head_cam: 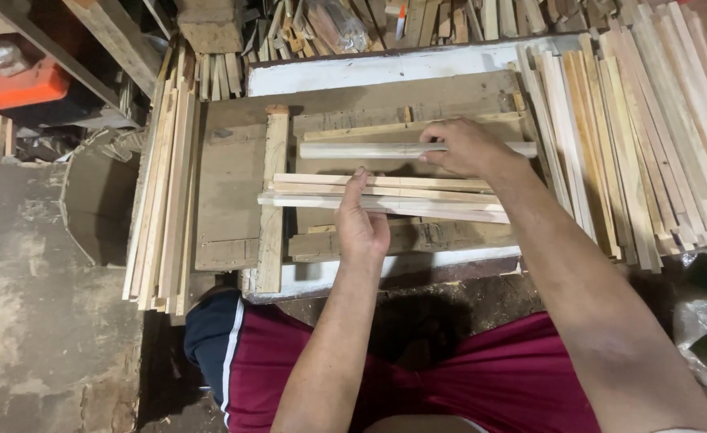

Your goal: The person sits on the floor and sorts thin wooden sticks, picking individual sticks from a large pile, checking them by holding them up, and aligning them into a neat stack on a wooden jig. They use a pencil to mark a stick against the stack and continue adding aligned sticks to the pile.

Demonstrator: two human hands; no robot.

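Note:
A worn wooden work board (233,168) lies in front of me with a jig of fixed wooden strips. My left hand (361,220) rests flat, fingers together, on a small bundle of thin wooden slats (434,196) lying crosswise on the board. My right hand (462,148) presses its fingertips on a single pale slat (353,150) lying further back, parallel to the bundle. An upright strip (273,192) at the left acts as a stop against the slat ends.
Stacks of long wooden slats lie on the right (650,144) and on the left (165,192) of the board. More wood scraps (329,24) pile up at the back. An orange object (21,84) sits at far left. A plastic bag (702,329) lies at lower right.

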